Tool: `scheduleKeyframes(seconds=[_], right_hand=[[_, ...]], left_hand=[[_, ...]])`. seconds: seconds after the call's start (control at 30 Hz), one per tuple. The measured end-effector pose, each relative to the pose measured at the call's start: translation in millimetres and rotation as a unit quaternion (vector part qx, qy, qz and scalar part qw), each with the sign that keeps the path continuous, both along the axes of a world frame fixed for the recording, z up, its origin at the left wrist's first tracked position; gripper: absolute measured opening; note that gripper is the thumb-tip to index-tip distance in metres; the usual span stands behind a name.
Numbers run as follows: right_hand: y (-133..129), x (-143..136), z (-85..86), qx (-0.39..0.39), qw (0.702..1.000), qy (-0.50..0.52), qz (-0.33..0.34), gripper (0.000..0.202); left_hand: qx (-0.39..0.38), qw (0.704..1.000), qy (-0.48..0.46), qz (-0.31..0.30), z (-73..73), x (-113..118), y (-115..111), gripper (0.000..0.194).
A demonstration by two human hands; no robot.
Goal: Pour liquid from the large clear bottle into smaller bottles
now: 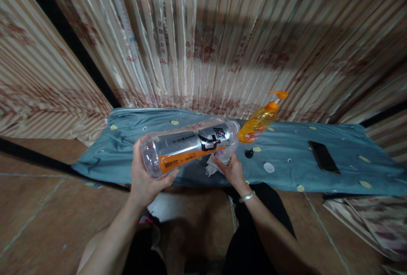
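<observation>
My left hand (pixel 144 184) grips the base end of a large clear plastic bottle (pixel 190 143) with a silver and orange label. This bottle lies almost level in the air, its neck pointing right and its mouth uncapped. Below the neck, my right hand (pixel 234 173) is closed around a smaller clear bottle (pixel 226 154), mostly hidden behind the large one. A crumpled white tissue (pixel 212 167) shows beside the right fingers; whether they touch it I cannot tell. Just past the large bottle's mouth stands an orange pump bottle (pixel 257 123) with yellow-orange liquid inside.
A teal patterned cloth (pixel 292 139) covers the narrow surface. On it lie a small black cap (pixel 249 154), a white round disc (pixel 269 167) and a dark phone (pixel 324 156). A striped curtain (pixel 203 54) hangs behind, with black poles (pixel 79 54) at the sides.
</observation>
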State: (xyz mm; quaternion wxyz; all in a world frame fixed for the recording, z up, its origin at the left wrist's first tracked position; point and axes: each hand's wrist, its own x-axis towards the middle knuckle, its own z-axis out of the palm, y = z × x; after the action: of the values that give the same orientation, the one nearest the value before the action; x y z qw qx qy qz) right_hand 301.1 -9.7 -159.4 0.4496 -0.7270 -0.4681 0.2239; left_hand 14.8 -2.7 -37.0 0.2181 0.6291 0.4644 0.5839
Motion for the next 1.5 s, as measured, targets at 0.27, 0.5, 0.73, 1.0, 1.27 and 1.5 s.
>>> scheduleKeyframes(seconds=[0.27, 0.5, 0.73, 1.0, 1.27, 1.5], right_hand=[[0.3, 0.9, 0.0, -0.006, 1.000, -0.004, -0.011, 0.056], [-1.0, 0.6, 2.0, -0.012, 1.000, 0.005, -0.004, 0.054], [-0.3, 2.1, -1.1, -0.005, 1.000, 0.011, -0.004, 0.051], [-1.3, 3.7, 0.5, -0.006, 1.000, -0.002, 0.008, 0.053], [-0.3, 2.5, 2.4, -0.009, 1.000, -0.004, 0.006, 0.052], [-2.0, 0.8, 6.4, 0.005, 1.000, 0.005, 0.014, 0.045]], left_hand=[[-0.011, 1.000, -0.008, -0.001, 2.7, 1.6, -1.0, 0.097], [0.002, 1.000, 0.001, -0.007, 0.5, 0.1, -0.5, 0.094], [-0.003, 1.000, -0.005, 0.001, -0.1, 0.8, 0.1, 0.095], [-0.006, 1.000, -0.010, -0.003, 1.2, 3.4, -0.4, 0.095], [0.010, 1.000, 0.002, 0.007, -1.9, 0.8, -0.3, 0.096], [-0.008, 1.000, 0.003, 0.013, -5.4, 0.5, -1.9, 0.097]])
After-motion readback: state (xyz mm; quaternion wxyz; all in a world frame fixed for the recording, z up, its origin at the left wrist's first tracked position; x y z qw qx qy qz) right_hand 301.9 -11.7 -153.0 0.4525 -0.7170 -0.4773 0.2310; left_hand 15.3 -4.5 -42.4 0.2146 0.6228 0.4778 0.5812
